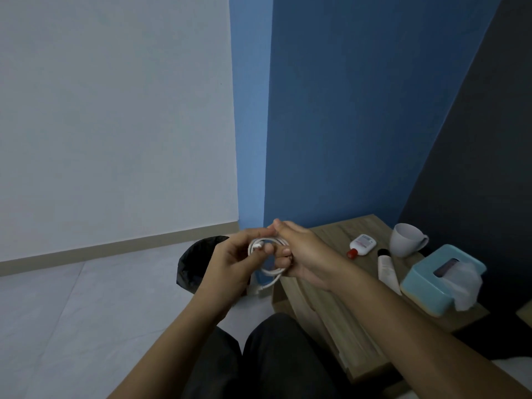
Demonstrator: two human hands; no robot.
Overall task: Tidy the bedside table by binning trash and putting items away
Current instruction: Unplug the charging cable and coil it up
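A white cable (269,270) is wound into a small coil between both hands, in front of the wooden bedside table (331,234). My left hand (230,260) pinches the coil at its left side. My right hand (299,251) holds the coil from the right, its fingers curled through the loops. One cable end with a plug hangs down below the hands. On the table lie a small white bottle with a red cap (361,245), a white tube with a black cap (387,269), a grey cup (406,239) and a teal tissue box (440,276).
A bin with a black liner (195,263) stands on the pale floor left of the table, partly behind my left hand. Blue and dark walls rise behind the table. My knees in dark trousers (270,355) are at the bottom.
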